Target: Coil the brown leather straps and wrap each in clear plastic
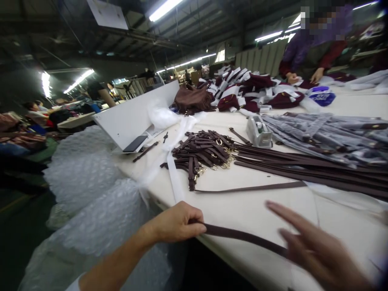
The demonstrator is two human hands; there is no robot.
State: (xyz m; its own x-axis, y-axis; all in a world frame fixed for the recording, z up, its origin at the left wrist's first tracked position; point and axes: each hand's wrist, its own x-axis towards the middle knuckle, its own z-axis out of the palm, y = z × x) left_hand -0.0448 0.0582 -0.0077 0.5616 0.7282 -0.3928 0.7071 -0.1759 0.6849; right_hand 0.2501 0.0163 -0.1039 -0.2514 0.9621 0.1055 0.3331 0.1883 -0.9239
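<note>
My left hand (178,222) is closed in a pinch on one end of a dark brown leather strap (242,235) at the near edge of the white table (230,206). The strap runs right across the table edge and passes under my right hand (315,248). That hand has its fingers stretched out and apart over the strap, somewhat blurred. Farther back lies a pile of short brown straps with gold clips (206,151), and long brown straps (303,169) stretch off to the right.
A tape dispenser (258,132) stands beyond the straps. Wrapped grey straps (327,133) lie at right, a brown bag (192,100) and maroon-and-white pieces (251,91) at the back. Bubble wrap (91,202) hangs off the left edge. Another person's hands (303,76) work at the far side.
</note>
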